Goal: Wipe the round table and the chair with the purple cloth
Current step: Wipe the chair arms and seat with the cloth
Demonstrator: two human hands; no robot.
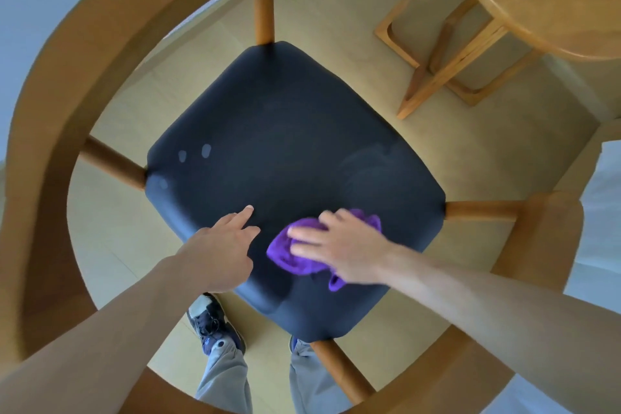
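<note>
The chair (111, 44) fills your view from above: its curved wooden back and arm rail ring the dark padded seat (285, 151), so you are leaning over it, which puts the whole seat within reach of both arms. The round table (551, 0) stands off to the upper right, well apart from your hands, its tabletop bare where it shows; I judge the seat is the part you are working on now.

Your right hand (346, 249) lies flat on the purple cloth (295, 255) near the seat's front edge, fingers (302, 232) spread and nearly straight, pressing down rather than gripping. A flat palm spreads the pressure so more of the bunched cloth meets the padding. The hand looks slightly blurred, which suits a sweeping stroke.

Your left hand (225, 245) holds nothing; it rests on the seat just beside the cloth, forefinger extended and the others loosely relaxed, probably to steady you as you lean.

A few pale smudges (195, 153) sit near the seat's left corner, well apart from the cloth, so that area likely needs a pass.
</note>
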